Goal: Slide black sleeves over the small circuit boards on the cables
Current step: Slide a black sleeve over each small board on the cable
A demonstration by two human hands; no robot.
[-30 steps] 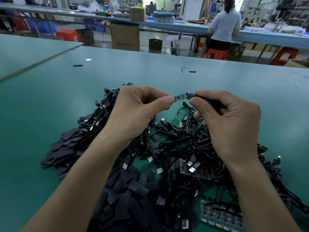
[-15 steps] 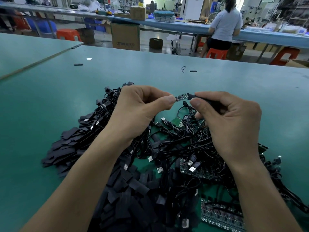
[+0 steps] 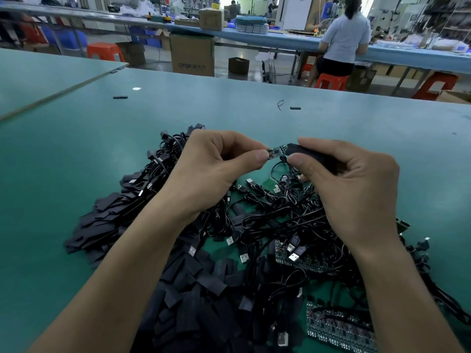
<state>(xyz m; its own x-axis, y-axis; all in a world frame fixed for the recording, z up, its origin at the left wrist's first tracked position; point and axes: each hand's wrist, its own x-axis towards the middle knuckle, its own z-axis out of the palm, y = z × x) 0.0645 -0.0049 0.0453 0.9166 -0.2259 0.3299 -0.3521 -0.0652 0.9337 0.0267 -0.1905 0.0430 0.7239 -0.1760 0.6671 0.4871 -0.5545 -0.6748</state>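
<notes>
Head view: both hands were raised above the pile.

— Where did the small circuit board [image 3: 276,152] sit?

— Between your hands, above the tangled cables [image 3: 280,215] on the green table [image 3: 76,154]. Your left hand [image 3: 214,171] pinched its left end with thumb and forefinger.

— And the black sleeve [image 3: 311,154]?

— Your right hand [image 3: 349,184] pinched it between thumb and forefinger, the other fingers curled. Its mouth met the board's right end. Loose sleeves [image 3: 193,281] lay heaped at the near-left of the cables.
</notes>
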